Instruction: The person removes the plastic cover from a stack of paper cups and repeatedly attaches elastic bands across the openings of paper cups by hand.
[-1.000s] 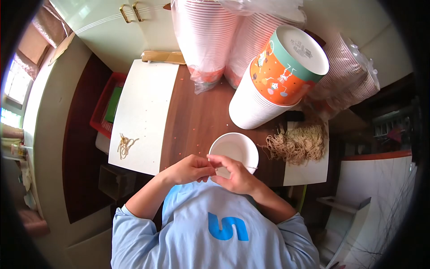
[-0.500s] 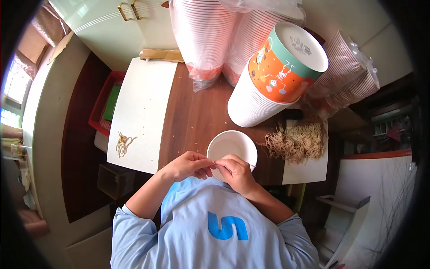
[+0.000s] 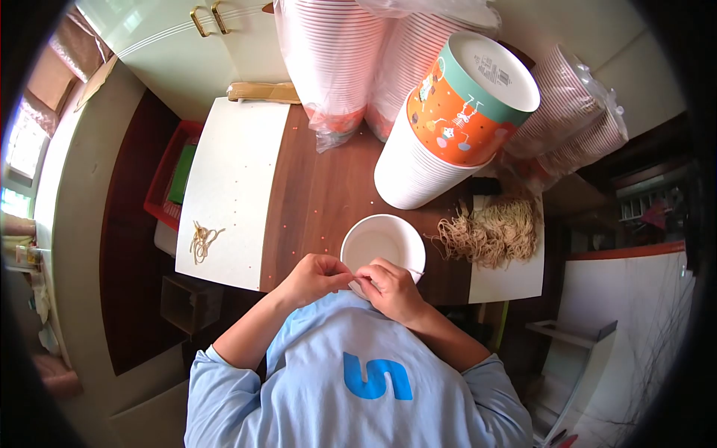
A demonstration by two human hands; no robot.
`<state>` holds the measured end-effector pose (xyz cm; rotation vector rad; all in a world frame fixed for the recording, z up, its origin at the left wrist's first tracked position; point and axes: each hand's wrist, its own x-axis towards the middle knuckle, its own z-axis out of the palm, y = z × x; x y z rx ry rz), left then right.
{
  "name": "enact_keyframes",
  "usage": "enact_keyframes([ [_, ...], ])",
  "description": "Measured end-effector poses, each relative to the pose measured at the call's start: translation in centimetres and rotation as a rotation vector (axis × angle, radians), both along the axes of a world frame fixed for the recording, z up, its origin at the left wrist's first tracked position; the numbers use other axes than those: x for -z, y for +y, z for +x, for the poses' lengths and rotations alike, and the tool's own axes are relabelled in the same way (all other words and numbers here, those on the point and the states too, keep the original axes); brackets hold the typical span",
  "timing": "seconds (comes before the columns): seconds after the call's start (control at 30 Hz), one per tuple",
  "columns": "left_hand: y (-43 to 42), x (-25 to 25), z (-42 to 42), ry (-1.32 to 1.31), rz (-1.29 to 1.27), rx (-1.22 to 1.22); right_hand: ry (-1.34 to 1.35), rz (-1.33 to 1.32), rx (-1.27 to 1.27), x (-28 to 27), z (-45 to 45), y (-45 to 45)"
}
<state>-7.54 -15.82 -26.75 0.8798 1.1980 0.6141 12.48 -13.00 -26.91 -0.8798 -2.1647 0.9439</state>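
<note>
A white paper bucket [image 3: 405, 245] stands open end up at the near edge of the table, right in front of my body. Over its near rim, my left hand [image 3: 317, 279] and my right hand [image 3: 390, 290] meet, fingertips pinched together. Whatever lies between the fingertips is too small to make out. Part of the near rim is hidden behind my fingers. To the right lies a tangled heap of beige strings [image 3: 497, 237]. Behind the bucket, a leaning stack of white paper buckets [image 3: 418, 173] is topped by an upside-down orange and green printed one [image 3: 461, 119].
Bagged stacks of paper buckets [image 3: 332, 67] rise at the back, with more bagged stacks [image 3: 571, 112] at the right. A few loose strings [image 3: 202, 240] lie on the white left part of the table [image 3: 231, 157]. A red basket [image 3: 160, 187] sits beyond the left edge.
The view has shifted slightly. My hands stay pinched together at the bucket's near rim, with only small finger movement.
</note>
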Motion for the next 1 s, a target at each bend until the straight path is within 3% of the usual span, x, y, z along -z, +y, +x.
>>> enact_keyframes([
  [0.17,0.1,0.1,0.1,0.092,0.106,-0.049,0.000,-0.099,0.048,0.9,-0.6,0.9],
  [0.27,0.9,1.5,-0.3,0.317,0.260,-0.146,0.040,-0.215,0.150,2.9,-1.2,2.4],
  [0.37,1.7,3.0,-1.1,0.369,0.256,-0.252,-0.043,-0.210,0.197,4.7,-1.4,3.7],
  [0.5,2.3,3.6,-1.4,0.487,0.243,-0.179,-0.102,-0.223,0.210,5.2,-1.9,4.1],
  [1.0,3.3,4.7,-1.1,0.449,0.304,-0.105,-0.139,-0.181,0.226,5.6,-2.7,4.3],
])
